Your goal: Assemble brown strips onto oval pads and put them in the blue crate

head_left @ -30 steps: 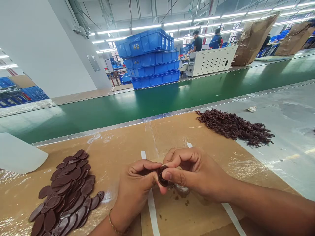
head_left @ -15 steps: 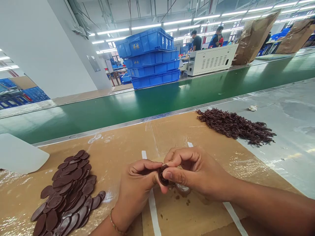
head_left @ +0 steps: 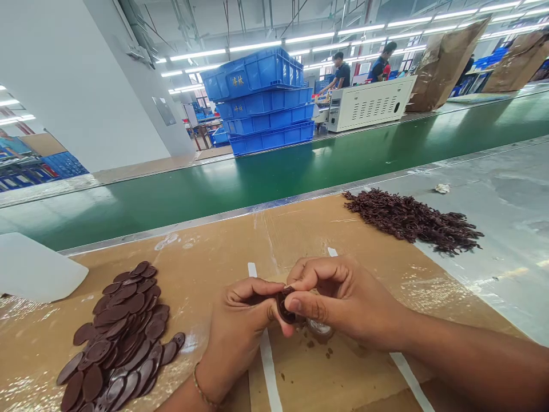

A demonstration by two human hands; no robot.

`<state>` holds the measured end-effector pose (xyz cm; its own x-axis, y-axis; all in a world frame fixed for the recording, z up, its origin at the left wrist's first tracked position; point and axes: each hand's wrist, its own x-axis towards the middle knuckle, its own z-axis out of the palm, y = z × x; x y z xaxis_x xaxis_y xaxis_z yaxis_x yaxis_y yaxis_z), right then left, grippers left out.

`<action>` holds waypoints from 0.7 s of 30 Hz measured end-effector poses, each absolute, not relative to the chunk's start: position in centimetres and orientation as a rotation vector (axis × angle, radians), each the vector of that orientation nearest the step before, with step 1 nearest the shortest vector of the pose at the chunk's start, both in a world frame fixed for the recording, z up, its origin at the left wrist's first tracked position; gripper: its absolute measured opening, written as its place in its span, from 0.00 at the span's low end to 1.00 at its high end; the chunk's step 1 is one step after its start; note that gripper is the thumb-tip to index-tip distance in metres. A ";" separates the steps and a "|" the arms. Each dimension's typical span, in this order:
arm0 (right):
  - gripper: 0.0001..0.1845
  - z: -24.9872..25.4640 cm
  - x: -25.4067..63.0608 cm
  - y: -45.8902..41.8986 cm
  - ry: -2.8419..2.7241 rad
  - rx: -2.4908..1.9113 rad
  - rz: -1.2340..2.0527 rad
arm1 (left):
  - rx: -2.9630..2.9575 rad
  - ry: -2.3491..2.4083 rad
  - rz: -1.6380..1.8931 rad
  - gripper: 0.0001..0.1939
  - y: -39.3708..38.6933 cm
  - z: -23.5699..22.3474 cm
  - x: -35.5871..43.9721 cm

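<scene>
Between the thumb and fingers of my left hand (head_left: 240, 326) is a small dark brown oval piece (head_left: 283, 309), tilted with its dark inner side partly showing. My right hand (head_left: 347, 303) meets it there, thumb and forefinger closed on its upper right edge. Whether a smaller part is pinched under those fingertips is hidden. Just below my right fingers, a small round clear dish (head_left: 319, 327) rests on the cardboard, partly covered by the hand. On the left lies a heap of flat dark brown ovals (head_left: 124, 332). A pile of thin dark brown branching strips (head_left: 412, 220) lies on the right.
Brown cardboard (head_left: 206, 246) under clear film covers the worktop, with white tape strips (head_left: 268, 366) and dark specks near the dish. A white plastic container (head_left: 38, 269) stands at left. Beyond run a green conveyor belt (head_left: 266, 177), stacked blue crates (head_left: 266, 103) and a cream metal box (head_left: 371, 106).
Both hands keep nearly the same grip on the oval piece. In the background, two people have shifted their posture slightly. The view has moved only a little.
</scene>
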<state>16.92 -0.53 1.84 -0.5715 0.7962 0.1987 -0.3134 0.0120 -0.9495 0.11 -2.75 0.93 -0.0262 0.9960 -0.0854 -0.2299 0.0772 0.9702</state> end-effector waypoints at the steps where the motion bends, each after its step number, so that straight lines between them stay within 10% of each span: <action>1: 0.10 1.8 16.9 -0.5 -1.457 -0.526 1.684 | 0.967 1.110 1.276 0.07 -2.8 0.9 0.1; 21: 0.09 4.4 19.1 0.4 -1.692 -0.792 1.224 | 1.247 1.177 1.185 0.13 -2.4 1.3 -1.0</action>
<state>19.09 0.45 4.36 -0.4116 0.8660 0.2838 0.0015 0.3121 -0.9501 -1.03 -2.40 1.31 0.0421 0.9990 0.0154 0.0087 -0.0158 0.9998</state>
